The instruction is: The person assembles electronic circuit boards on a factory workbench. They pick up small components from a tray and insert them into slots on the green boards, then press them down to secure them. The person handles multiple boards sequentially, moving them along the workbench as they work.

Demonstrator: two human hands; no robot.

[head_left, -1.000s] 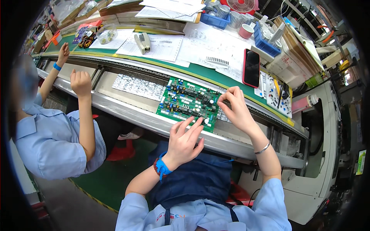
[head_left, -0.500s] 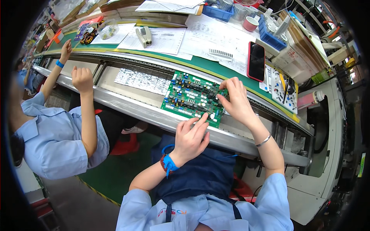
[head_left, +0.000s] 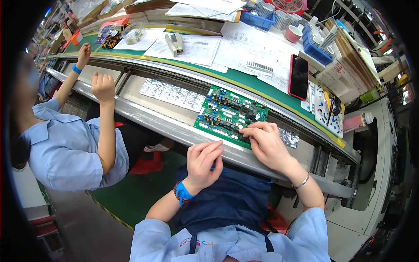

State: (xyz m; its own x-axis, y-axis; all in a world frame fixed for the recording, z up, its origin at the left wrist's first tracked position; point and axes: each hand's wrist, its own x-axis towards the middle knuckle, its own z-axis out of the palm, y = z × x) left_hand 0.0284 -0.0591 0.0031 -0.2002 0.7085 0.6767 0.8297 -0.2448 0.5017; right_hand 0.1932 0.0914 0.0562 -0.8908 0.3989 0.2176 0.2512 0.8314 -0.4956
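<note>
A dark blue apron (head_left: 227, 196) lies nearest, below the green circuit board (head_left: 227, 113), with green floor (head_left: 146, 187) showing to its near left. The left hand (head_left: 204, 163) hangs just short of the board's near edge, its fingers loosely bent; I cannot tell whether they hold anything. A smooth metal rail (head_left: 152, 123) runs along the near side of the board. The right hand (head_left: 269, 144) reaches over the board's near right part, thumb and fingers drawn together among the components; the grip is hidden, so I cannot tell if a part is pinched there.

The board lies flat in the sunken channel of the line, densely covered with black, white and blue components. Crinkled silver foil (head_left: 174, 94) extends from its left side, and more foil shows at its right. To the board's left, a co-worker in a light blue shirt (head_left: 65, 150) holds both forearms raised.

Beyond the board comes a green bench top (head_left: 238, 77) edged with yellow tape, largely covered by printed sheets (head_left: 257, 48). A stapler (head_left: 174, 44) stands on paper to its far left, and a phone (head_left: 298, 76) with a red edge lies to its far right. Right of the board are a white panel of small parts (head_left: 325, 111) and a pink bottle (head_left: 358, 122), then a pale machine casing (head_left: 371, 174). Farthest beyond the board are a pink cup (head_left: 293, 34), blue bins (head_left: 317, 50) and a red fan (head_left: 290, 5).
</note>
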